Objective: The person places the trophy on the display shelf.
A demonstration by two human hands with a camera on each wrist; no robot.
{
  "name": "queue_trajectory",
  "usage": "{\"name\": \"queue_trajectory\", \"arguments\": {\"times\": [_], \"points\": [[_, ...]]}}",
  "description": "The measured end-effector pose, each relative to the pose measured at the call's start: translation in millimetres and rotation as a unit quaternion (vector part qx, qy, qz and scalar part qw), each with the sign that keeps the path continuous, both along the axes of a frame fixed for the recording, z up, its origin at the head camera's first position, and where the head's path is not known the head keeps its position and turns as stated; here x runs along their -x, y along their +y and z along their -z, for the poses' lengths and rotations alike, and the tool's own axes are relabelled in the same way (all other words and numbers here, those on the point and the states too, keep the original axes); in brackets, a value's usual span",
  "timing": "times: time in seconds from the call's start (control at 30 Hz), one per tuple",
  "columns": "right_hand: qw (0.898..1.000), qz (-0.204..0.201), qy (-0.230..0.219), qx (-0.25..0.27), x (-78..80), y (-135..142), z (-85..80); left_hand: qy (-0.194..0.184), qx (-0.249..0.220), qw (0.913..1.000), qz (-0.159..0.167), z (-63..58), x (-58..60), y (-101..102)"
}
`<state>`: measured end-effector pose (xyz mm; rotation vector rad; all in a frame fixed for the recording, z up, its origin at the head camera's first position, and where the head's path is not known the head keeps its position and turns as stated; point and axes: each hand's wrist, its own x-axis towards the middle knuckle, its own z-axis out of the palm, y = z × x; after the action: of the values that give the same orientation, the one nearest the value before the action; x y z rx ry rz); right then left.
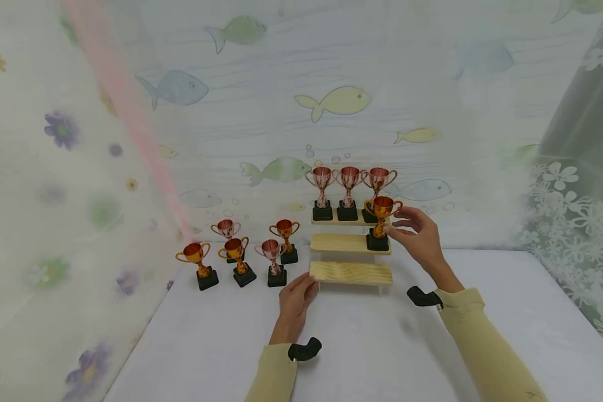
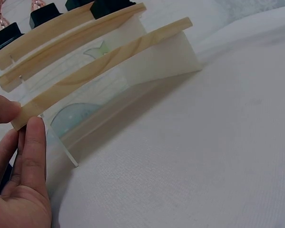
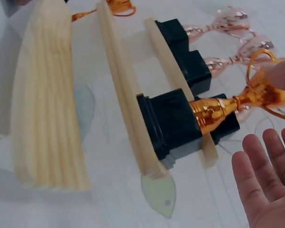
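A three-step wooden display stand point(image 1: 352, 272) stands on the table. My left hand point(image 1: 295, 296) pinches the left end of its lowest step, thumb above and fingertips below, as the left wrist view shows. On the right end of the middle step a gold trophy cup point(image 1: 380, 219) stands upright on its black base. Beside that cup is my right hand point(image 1: 416, 234), fingers straight and spread, the thumb at the cup's bowl; whether it touches is unclear. Three rose-gold trophies point(image 1: 348, 187) line the top step, the rightmost partly hidden behind the gold cup.
Left of the stand, several more trophies stand on the white tablecloth point(image 1: 191, 346), among them a gold trophy point(image 1: 195, 257) and a rose-gold trophy point(image 1: 272, 257). A fish-printed curtain point(image 1: 261, 111) hangs behind. Lace fabric point(image 1: 578, 223) is at the right.
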<state>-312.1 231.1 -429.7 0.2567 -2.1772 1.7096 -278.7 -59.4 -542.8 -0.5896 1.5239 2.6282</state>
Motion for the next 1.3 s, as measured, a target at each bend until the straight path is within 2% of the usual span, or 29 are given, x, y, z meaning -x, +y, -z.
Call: {"name": "queue_trajectory", "arguments": {"times": [0.27, 0.47, 0.6, 0.7, 0.77, 0.8, 0.83, 0.9, 0.97, 1.03, 1.17, 1.3], "points": [[0.998, -0.001, -0.053, 0.035, -30.0, 15.3, 25.0, 0.004, -0.01, 0.9999, 0.002, 0.5, -0.1, -0.7], [0.994, 0.011, -0.11, 0.016, -47.4, 17.6, 47.8, 0.016, -0.014, 0.9997, 0.009, 1.0, 0.3, -4.0], [0.987, 0.01, -0.163, 0.0, -58.9, 13.5, 59.5, 0.031, 0.015, 0.9987, 0.037, -3.9, -6.0, -9.9], [0.981, 0.011, -0.194, -0.011, -67.3, 9.6, 66.5, 0.041, 0.065, 0.9945, 0.071, -11.9, -14.8, -18.1], [0.977, 0.014, -0.21, -0.012, -71.9, 7.3, 70.7, 0.046, 0.127, 0.987, 0.086, -19.6, -22.4, -24.9], [0.976, 0.013, -0.216, -0.011, -74.1, 6.2, 72.8, 0.051, 0.167, 0.9806, 0.089, -23.4, -26.1, -28.5], [0.975, 0.012, -0.223, -0.009, -76.0, 5.2, 74.7, 0.061, 0.214, 0.9707, 0.091, -26.5, -29.7, -32.8], [0.971, 0.009, -0.239, -0.002, -79.4, 3.2, 77.6, 0.077, 0.307, 0.944, 0.094, -32.2, -35.9, -42.5], [0.967, 0.007, -0.255, 0.002, -81.4, 1.6, 80.1, 0.093, 0.365, 0.9216, 0.092, -35.5, -40.3, -52.9], [0.963, 0.005, -0.271, 0.009, -82.1, -0.3, 82.5, 0.11, 0.399, 0.9058, 0.09, -37.8, -43.2, -64.1], [0.954, -0.003, -0.296, 0.042, -79.0, -6.4, 87.1, 0.11, 0.408, 0.9037, 0.067, -40.7, -45.1, -83.5], [0.947, -0.013, -0.307, 0.096, -75.9, -13.4, 87.9, 0.109, 0.396, 0.9107, 0.041, -43.7, -43.0, -96.9]]}}
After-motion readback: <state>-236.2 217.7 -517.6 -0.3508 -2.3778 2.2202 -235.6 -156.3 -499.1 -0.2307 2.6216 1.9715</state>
